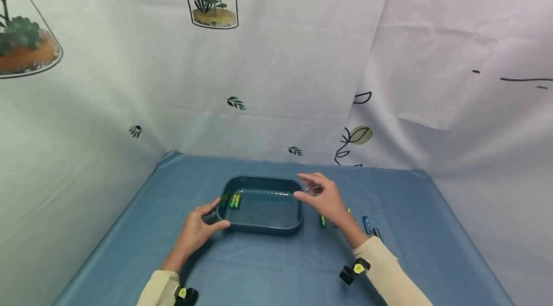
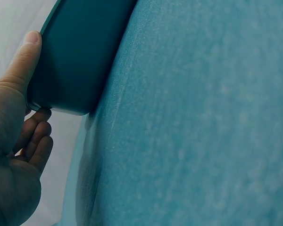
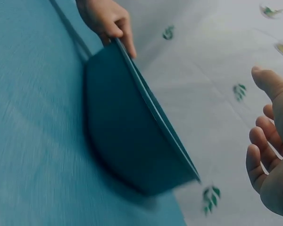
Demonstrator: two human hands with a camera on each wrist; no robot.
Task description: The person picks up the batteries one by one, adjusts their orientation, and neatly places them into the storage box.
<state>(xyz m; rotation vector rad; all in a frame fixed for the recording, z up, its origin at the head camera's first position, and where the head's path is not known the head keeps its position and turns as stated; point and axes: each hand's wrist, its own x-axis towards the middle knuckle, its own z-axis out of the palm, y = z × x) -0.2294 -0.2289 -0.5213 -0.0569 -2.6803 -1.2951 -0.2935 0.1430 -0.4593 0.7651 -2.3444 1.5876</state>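
Note:
A dark teal rectangular tray (image 1: 270,210) sits on the blue cloth, with two green batteries (image 1: 235,201) lying side by side at its left end. My left hand (image 1: 198,230) holds the tray's left end, thumb at the near-left rim and fingers round the outer side. In the left wrist view, that thumb (image 2: 26,59) lies along the tray wall (image 2: 75,56). My right hand (image 1: 325,199) hovers by the tray's right rim, fingers loosely bent and nothing between them. The right wrist view shows a gap between this hand (image 3: 276,136) and the tray (image 3: 122,122).
Right of the tray, partly behind my right forearm, lie more batteries: a green one (image 1: 322,221), a blue one (image 1: 367,225) and a dark one (image 1: 378,234). White printed fabric (image 1: 281,70) hangs behind and beside the cloth-covered table (image 1: 259,267).

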